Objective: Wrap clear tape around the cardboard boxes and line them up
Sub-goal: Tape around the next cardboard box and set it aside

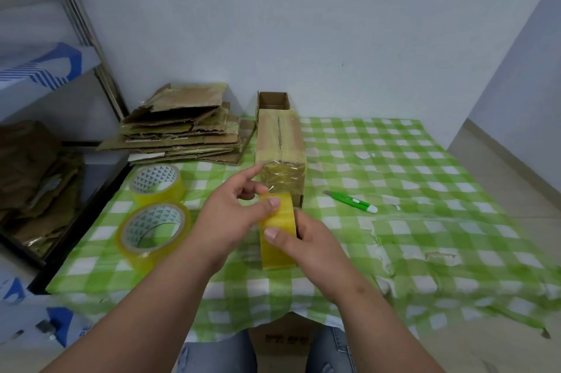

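Both hands meet near the bench's front edge, the right hand [306, 239] with fingers clamped on an upright tape roll [278, 231], the left hand [233, 214] pinching its loose end just before the taped cardboard box [280, 154].

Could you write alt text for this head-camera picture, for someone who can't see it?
Two hands hold a tape roll upright over a green checked table: the right hand grips it, the left hand pinches its loose end. Just beyond stands a taped box, with two spare rolls and flattened cardboard to the left, a green cutter to the right.
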Available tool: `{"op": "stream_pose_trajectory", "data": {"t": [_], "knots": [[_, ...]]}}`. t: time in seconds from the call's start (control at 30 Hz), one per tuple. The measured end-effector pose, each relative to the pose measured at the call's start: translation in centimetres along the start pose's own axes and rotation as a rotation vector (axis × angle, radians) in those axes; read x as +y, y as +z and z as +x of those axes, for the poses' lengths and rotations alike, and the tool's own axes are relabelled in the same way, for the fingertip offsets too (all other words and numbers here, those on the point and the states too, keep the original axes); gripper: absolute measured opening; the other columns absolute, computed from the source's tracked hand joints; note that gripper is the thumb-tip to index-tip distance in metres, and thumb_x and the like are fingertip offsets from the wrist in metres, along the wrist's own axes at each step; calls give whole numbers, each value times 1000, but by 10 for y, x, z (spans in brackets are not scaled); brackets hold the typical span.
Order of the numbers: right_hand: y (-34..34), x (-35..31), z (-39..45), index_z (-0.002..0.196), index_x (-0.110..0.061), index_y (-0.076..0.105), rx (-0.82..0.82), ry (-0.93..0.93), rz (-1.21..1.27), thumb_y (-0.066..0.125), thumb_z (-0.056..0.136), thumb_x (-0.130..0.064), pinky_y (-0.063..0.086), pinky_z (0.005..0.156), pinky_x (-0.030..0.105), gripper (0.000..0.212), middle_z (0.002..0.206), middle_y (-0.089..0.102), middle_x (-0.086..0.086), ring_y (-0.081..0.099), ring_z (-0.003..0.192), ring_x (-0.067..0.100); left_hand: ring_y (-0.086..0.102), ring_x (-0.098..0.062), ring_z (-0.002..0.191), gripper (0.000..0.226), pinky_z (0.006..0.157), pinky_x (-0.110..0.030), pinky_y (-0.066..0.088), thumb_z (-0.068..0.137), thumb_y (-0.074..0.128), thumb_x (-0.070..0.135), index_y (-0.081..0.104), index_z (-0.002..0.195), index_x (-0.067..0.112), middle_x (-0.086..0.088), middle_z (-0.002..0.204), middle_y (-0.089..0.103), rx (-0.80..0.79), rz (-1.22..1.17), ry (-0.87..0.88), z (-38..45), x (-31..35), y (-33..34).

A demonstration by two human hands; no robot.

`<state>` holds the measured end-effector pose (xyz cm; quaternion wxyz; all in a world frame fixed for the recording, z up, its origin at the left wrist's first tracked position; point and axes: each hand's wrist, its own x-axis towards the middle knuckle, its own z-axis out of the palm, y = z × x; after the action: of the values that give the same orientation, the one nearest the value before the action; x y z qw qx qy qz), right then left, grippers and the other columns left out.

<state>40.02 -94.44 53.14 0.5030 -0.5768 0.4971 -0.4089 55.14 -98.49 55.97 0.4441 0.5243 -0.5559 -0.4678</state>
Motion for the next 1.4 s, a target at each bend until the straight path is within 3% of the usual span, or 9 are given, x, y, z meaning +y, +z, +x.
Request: {"op": "stream_pose_trajectory", "data": {"t": [0.23, 0.43, 0.63, 0.8, 0.97, 1.07, 1.17, 1.33, 1.4], "knots": [[4, -6, -8, 99, -35, 61, -27, -118, -188, 70, 90, -24, 45, 70, 14, 16, 86, 66, -13, 63, 79, -1, 66, -10, 78, 39, 102, -38, 48, 84, 70, -4, 65, 111, 24, 4, 71, 66, 92, -148, -103, 2, 11, -8], [8, -11, -6, 96, -25, 62, 56, -213, -351, 60, 78, -57, 54, 71, 46, 36, 81, 67, 2, 64, 73, 20, 57, -12, 72, 32, 81, -25, 51, 85, 66, -10, 67, 103, 17, -9, 77, 56, 218, -245, 53, -7, 22, -4], [5, -19, 0, 87, -21, 59, 111, -229, -478, 49, 75, -72, 51, 71, 44, 54, 74, 63, -1, 59, 76, 24, 59, -5, 68, 28, 73, -16, 51, 83, 66, -12, 63, 87, 16, 4, 70, 60, 262, -350, 210, -15, 43, -4], [-9, -30, 3, 77, -28, 60, 257, -105, -291, 67, 80, -56, 50, 65, 36, 30, 64, 60, -14, 57, 62, 7, 58, -6, 69, 28, 78, -20, 48, 86, 63, -10, 64, 95, 17, 5, 70, 60, 199, -474, 226, -12, 52, -12], [-18, -44, 1, 80, -25, 65, 289, -61, -277, 78, 78, -45, 49, 61, 28, 24, 67, 63, -13, 57, 61, -3, 55, -7, 71, 35, 75, -26, 49, 91, 60, -2, 67, 119, 19, 10, 67, 58, 240, -540, -75, -1, 40, -25], [-23, -52, -1, 115, -41, 63, 225, -67, -328, 77, 81, -41, 47, 83, 21, 37, 98, 62, -29, 56, 94, -12, 57, -7, 72, 33, 79, -30, 52, 91, 61, -2, 68, 119, 13, 7, 71, 63, 212, -560, -139, -1, 36, -27], [-27, -60, 3, 136, -43, 52, 80, -62, -526, 67, 92, -33, 39, 99, 22, 48, 135, 54, -21, 48, 126, 3, 59, -8, 75, 28, 80, -26, 53, 89, 61, -4, 71, 111, 11, 5, 78, 66, 156, -555, -63, -7, 40, -18], [-27, -60, 8, 125, -49, 53, 40, 8, -310, 66, 92, -22, 45, 70, 17, 44, 96, 53, -9, 55, 86, 9, 63, -8, 84, 23, 83, -24, 49, 82, 67, 0, 77, 95, 16, 2, 89, 72, 121, -533, 99, -12, 43, -15], [-27, -58, 11, 123, -50, 55, 22, 52, -232, 70, 86, -22, 49, 73, 24, 49, 95, 54, -1, 57, 82, 14, 65, -8, 93, 23, 85, -22, 47, 77, 69, 5, 80, 84, 23, 4, 91, 75, 84, -456, 159, -15, 43, -16]]}}
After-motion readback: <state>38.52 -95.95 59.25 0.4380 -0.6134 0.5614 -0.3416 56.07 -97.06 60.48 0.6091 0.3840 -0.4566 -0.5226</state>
